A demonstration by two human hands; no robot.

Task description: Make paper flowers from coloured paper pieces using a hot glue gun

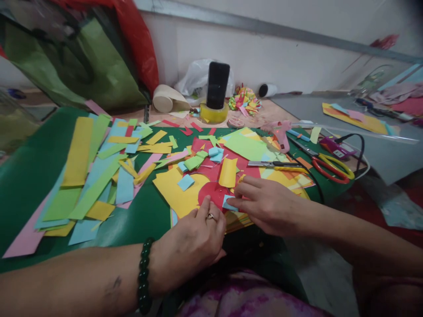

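The small blue paper piece (228, 203) lies on the red paper circle (211, 193), just between the two hands, among loose coloured papers on the tabletop (274, 113). The right hand (267, 204) is the nearer one: its fingertips pinch the piece from the right side. The left hand (190, 242) is loosely curled, holds nothing, and one finger presses the circle's near edge. The piece looks almost square, so no long axis shows. No writing can be read.

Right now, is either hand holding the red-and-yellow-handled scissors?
No: the scissors lie untouched off to the right, while the right hand pinches a small blue paper piece and the left hand presses the red paper.
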